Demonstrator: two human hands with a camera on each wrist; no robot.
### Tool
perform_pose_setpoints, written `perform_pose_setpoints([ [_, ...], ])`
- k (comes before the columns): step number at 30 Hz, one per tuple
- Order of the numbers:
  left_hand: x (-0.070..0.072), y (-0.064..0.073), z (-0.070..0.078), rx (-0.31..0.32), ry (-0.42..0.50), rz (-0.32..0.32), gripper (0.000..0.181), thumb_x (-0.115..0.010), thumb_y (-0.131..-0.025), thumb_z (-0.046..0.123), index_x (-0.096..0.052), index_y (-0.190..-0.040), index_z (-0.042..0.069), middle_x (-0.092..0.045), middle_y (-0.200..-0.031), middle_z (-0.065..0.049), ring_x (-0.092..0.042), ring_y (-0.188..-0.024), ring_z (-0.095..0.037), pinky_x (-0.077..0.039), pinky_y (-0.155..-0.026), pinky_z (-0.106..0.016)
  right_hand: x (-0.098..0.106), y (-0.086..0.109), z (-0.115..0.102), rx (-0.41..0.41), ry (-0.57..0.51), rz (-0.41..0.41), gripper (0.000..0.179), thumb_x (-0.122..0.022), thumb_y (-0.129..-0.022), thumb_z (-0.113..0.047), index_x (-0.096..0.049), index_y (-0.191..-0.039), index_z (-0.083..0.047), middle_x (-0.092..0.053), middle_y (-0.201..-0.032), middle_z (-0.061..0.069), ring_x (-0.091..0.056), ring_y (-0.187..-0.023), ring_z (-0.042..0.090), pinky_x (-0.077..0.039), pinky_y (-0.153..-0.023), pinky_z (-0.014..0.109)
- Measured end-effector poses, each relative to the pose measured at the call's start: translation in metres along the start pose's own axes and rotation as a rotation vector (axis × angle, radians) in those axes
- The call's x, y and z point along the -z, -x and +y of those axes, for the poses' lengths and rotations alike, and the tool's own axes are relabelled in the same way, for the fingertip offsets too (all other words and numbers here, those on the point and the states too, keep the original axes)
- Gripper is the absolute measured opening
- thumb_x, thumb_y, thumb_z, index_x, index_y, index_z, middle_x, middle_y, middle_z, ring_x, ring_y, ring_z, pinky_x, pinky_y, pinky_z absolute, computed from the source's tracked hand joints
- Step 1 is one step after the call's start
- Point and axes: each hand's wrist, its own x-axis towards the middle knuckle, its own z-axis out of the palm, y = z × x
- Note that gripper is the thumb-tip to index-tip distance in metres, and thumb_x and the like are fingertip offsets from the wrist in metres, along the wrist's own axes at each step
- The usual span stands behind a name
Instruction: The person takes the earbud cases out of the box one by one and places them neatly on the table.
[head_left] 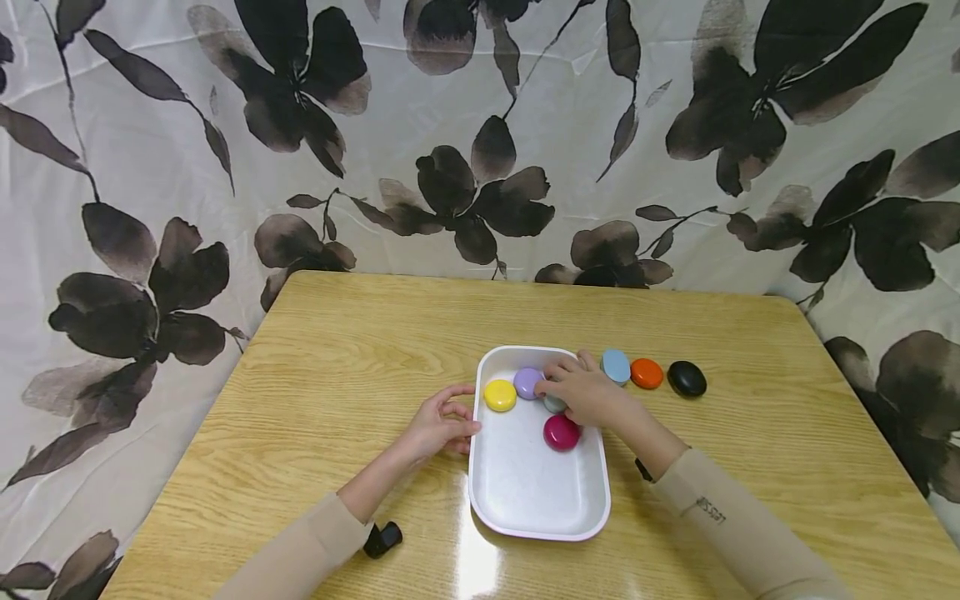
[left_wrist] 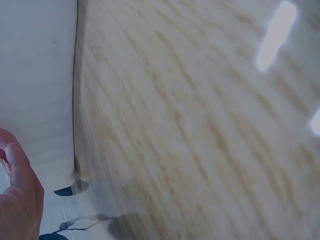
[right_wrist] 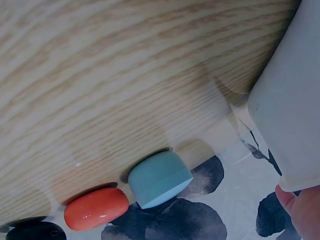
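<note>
A white rectangular tray (head_left: 538, 500) stands on the table. My left hand (head_left: 442, 421) touches its left side, fingertips and thumb at the rim; in the left wrist view bent fingers (left_wrist: 19, 167) show beside the tray wall (left_wrist: 37, 75). Over the upper right of the tray, my right hand (head_left: 588, 392) holds a grey rounded disc (head_left: 555, 405) between thumb and fingers, which partly hide it. A lilac disc (head_left: 528, 383) lies right at those fingertips. Inside the tray are also a yellow disc (head_left: 499, 395) and a crimson disc (head_left: 562, 433), below the right hand.
Outside the tray's upper right corner, a light blue disc (head_left: 616, 367), an orange disc (head_left: 647, 373) and a black disc (head_left: 687, 378) lie in a row on the wooden table (head_left: 360, 358). A floral cloth (head_left: 420, 100) hangs behind the table.
</note>
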Motion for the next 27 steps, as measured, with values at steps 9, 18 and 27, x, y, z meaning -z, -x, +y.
perform_pose_setpoints([
  [9,-0.002,0.002,-0.003,-0.002,-0.006,0.016,0.059,-0.065,-0.08,-0.005,-0.039,-0.133,0.002,-0.053,-0.082,-0.004,-0.059,-0.061,-0.012,-0.057,-0.055,-0.027,-0.002,0.004,-0.001,0.009,-0.015,0.099,0.042,-0.076,-0.074,-0.018,-0.057,-0.111,-0.025,-0.049,-0.116,0.009,-0.04,-0.114,0.032,-0.025,-0.1,0.063],
  [18,-0.003,0.003,-0.007,-0.004,0.021,0.012,0.059,-0.063,-0.08,-0.007,-0.038,-0.133,0.001,-0.053,-0.082,-0.003,-0.058,-0.059,-0.01,-0.056,-0.053,-0.025,0.019,0.025,0.007,-0.083,-0.105,0.376,0.043,-0.077,-0.073,-0.019,-0.058,-0.111,-0.022,-0.05,-0.114,0.011,-0.042,-0.107,0.031,-0.023,-0.096,0.062],
  [27,-0.003,0.003,-0.008,-0.015,0.007,0.015,0.058,-0.063,-0.08,-0.007,-0.038,-0.133,0.0,-0.052,-0.082,-0.004,-0.058,-0.06,-0.011,-0.057,-0.055,-0.026,0.022,0.068,0.06,-0.281,-0.171,0.518,0.042,-0.074,-0.073,-0.013,-0.053,-0.11,-0.017,-0.044,-0.11,0.018,-0.038,-0.1,0.042,-0.018,-0.087,0.064],
])
